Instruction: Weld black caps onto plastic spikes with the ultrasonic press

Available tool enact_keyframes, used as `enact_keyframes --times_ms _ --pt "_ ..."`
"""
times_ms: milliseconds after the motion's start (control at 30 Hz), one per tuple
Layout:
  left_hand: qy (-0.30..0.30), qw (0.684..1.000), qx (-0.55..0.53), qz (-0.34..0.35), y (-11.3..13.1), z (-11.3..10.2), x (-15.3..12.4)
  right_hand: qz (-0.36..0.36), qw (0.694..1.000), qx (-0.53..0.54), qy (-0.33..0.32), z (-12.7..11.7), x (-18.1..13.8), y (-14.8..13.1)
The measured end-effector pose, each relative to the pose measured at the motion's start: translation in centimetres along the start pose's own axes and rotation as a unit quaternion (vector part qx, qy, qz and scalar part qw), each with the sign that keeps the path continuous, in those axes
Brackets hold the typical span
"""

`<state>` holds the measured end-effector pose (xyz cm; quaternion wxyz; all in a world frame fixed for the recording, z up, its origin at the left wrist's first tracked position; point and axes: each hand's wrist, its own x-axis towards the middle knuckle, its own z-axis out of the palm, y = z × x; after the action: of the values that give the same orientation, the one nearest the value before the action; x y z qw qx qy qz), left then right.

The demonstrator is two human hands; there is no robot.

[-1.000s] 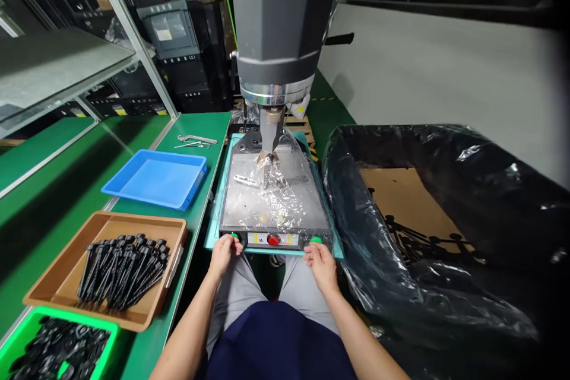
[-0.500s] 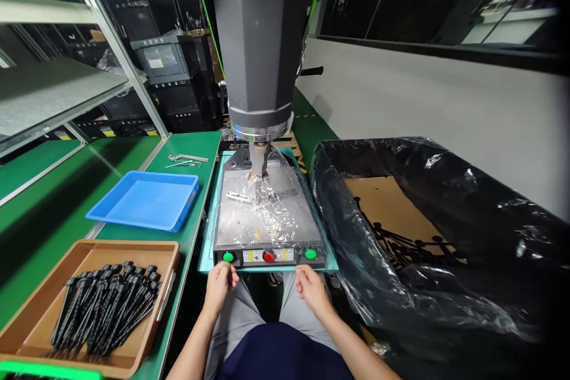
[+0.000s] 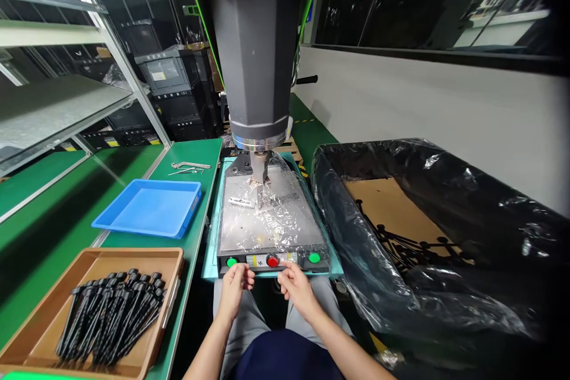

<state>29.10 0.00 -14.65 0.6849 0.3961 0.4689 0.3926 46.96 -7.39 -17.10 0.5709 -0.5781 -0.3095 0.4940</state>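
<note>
Our fingers are loosely curled and hold nothing — left hand (image 3: 234, 290) and right hand (image 3: 297, 288) hover near each other, just below the grey machine base's front control strip (image 3: 271, 261), whose long axis runs left to right, buttons facing us.

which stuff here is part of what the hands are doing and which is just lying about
In use: left hand and right hand, both empty, at the press panel; green buttons; red button.

Lying about: blue tray; brown tray of black parts; wrench; lined box.
</note>
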Motion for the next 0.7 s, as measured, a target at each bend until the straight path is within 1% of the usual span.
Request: enact_keyframes --times_ms 67,167,267,333,433,533,633,700 --pt "0.007 1.0 -0.003 -0.002 0.4 0.4 0.3 -0.019 0.999 0.031 -0.005 0.4 0.3 -1.3" --pt "0.007 1.0 -0.007 -0.014 0.5 0.9 0.7 -0.025 0.996 0.084 -0.009 0.9 0.9 -2.9" --pt "-0.014 0.999 -0.024 -0.044 0.5 1.1 0.8 -0.039 0.993 0.11 0.008 0.9 1.0 -3.9" --pt "-0.04 0.995 -0.058 -0.074 0.6 1.2 0.7 -0.048 0.992 0.12 0.009 0.7 0.8 -4.6" --pt "-0.082 0.978 -0.152 -0.114 0.8 1.3 0.7 -0.037 0.986 0.164 -0.014 0.2 -0.1 -5.7" --pt "-0.095 0.952 -0.248 -0.15 0.9 1.5 0.6 -0.013 0.973 0.226 -0.04 -0.3 -0.9 -6.9" --pt "-0.12 0.931 -0.3 -0.172 1.1 1.8 0.2 0.012 0.965 0.255 -0.058 -1.0 -1.3 -7.5" --pt "-0.145 0.923 -0.318 -0.163 1.5 2.3 0.0 0.023 0.963 0.256 -0.076 -1.5 -1.4 -7.3"
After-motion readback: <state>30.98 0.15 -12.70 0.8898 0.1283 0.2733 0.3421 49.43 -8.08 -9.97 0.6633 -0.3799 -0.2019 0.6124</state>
